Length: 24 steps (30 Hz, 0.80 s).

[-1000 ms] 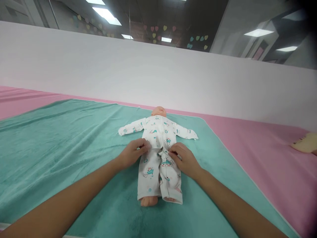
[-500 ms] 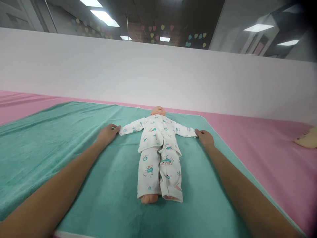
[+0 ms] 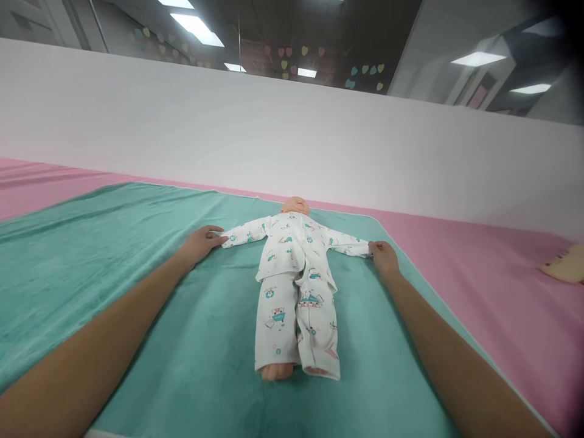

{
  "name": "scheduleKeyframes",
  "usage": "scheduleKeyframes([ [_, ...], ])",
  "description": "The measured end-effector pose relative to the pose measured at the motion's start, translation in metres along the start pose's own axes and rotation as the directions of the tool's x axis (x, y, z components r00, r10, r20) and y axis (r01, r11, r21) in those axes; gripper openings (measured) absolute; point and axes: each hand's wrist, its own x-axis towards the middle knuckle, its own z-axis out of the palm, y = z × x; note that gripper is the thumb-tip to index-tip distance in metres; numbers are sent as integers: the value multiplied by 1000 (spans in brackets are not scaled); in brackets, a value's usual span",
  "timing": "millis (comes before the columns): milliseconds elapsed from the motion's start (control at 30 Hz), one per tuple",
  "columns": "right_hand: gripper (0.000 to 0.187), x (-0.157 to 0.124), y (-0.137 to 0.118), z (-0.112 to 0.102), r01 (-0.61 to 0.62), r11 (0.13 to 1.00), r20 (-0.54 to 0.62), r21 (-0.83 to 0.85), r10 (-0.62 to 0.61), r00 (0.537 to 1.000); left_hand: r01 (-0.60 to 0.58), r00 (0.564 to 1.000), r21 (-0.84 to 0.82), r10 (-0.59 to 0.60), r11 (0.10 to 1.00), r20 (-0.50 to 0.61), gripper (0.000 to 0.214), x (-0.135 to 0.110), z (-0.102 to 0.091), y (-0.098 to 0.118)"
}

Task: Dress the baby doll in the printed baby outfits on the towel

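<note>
A baby doll [image 3: 294,280] in a white printed sleepsuit lies on its back on a teal blanket [image 3: 137,274], head away from me, both arms stretched sideways. My left hand [image 3: 199,242] pinches the cuff of the sleeve on the left. At the other side my right hand [image 3: 384,255] grips the end of the right sleeve. One bare foot sticks out of the trouser leg nearest me.
The blanket covers a pink sheet [image 3: 502,292]. A white wall [image 3: 292,140] runs behind the doll's head. A pale yellow comb-like object [image 3: 566,264] lies at the far right edge.
One second ago both hands were at the doll's waist. They moved out to the sleeve ends and have since pulled the sleeves straighter.
</note>
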Motion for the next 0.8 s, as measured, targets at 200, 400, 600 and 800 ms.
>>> scheduleKeyframes([
  [200, 38, -5, -12, -6, -110, 976, 133, 186, 86, 987, 3, 998, -134, -11, 991, -59, 43, -2, 3, 3],
  [400, 50, -20, -32, -16, -145, 942, 304, 304, 48, 952, -37, 994, -590, -31, 807, -105, 41, 1, 3, -1],
  [600, 52, -20, -28, -14, -83, 949, 298, 304, -12, 955, -14, 990, -644, -80, 765, -116, 47, 4, 1, -1],
  [800, 42, -13, -14, -9, -21, 981, 34, 194, 15, 999, -17, 969, -684, -158, 729, -192, 54, 3, -5, 3],
])
